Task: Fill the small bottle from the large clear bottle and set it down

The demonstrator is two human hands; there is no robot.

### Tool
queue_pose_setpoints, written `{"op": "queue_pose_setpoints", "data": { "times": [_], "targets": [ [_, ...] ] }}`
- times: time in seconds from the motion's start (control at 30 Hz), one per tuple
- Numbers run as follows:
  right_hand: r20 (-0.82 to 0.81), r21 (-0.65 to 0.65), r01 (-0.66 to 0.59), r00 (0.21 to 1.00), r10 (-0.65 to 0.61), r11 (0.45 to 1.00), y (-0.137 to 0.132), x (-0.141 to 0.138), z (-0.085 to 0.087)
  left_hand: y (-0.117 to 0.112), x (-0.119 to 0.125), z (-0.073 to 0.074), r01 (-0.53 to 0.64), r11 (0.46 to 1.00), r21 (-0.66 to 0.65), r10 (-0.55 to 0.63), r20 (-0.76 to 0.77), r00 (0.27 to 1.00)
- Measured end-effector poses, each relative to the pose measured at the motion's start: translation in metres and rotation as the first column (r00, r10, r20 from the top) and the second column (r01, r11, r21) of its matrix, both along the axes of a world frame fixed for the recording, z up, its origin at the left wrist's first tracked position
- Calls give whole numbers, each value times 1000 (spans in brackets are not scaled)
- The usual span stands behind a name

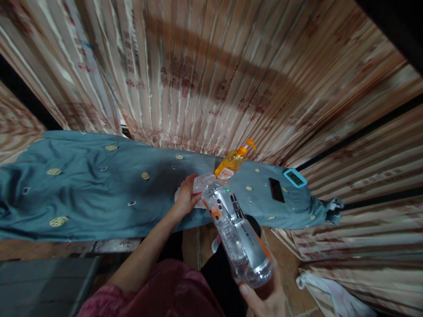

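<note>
My right hand (264, 299) grips a large clear plastic bottle (239, 233) near its base. The bottle has a silver and orange label and is tilted, its neck end pointing away from me and to the left. My left hand (187, 197) is closed around a clear, whitish thing (202, 181), perhaps a plastic cup, at the bottle's neck end. Whether the neck is inside or only against it, I cannot tell. Just beyond stands a pump bottle (230, 164) of yellow-orange liquid with an orange pump head.
A green-blue patterned cloth (99, 189) covers the long narrow table. Toward its right end lie a black phone (276, 190) and a blue-framed digital clock (295, 178). Striped curtains (198, 88) hang close behind and to the right. A white bag (330, 290) is at lower right.
</note>
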State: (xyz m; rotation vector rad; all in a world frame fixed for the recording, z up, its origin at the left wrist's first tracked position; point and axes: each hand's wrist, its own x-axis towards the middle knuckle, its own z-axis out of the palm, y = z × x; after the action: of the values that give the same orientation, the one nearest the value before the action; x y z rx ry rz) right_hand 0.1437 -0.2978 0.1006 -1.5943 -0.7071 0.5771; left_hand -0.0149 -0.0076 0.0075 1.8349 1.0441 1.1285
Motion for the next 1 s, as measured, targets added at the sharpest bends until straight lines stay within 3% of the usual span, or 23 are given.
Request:
{"op": "queue_pose_setpoints", "data": {
  "times": [0.3, 0.53, 0.77, 1.0],
  "targets": [
    [18, 5, -13, 1000, 12, 1000, -1, 0, -12, 0, 0, 0, -12, 1000, -20, 12, -4, 1000],
    [-64, 61, -52, 996, 55, 997, 2, -5, -8, 1, 1, -2, -23, 999, -24, 23, 7, 1000],
    [-103, 95, -57, 992, 67, 994, 0, 0, -17, 1, 1, -3, -18, 1000, -18, 18, 17, 1000],
    [-30, 39, -79, 996, 81, 996, -1, 4, -20, 1, 0, -2, -34, 999, -21, 34, 8, 999]
  ]
}}
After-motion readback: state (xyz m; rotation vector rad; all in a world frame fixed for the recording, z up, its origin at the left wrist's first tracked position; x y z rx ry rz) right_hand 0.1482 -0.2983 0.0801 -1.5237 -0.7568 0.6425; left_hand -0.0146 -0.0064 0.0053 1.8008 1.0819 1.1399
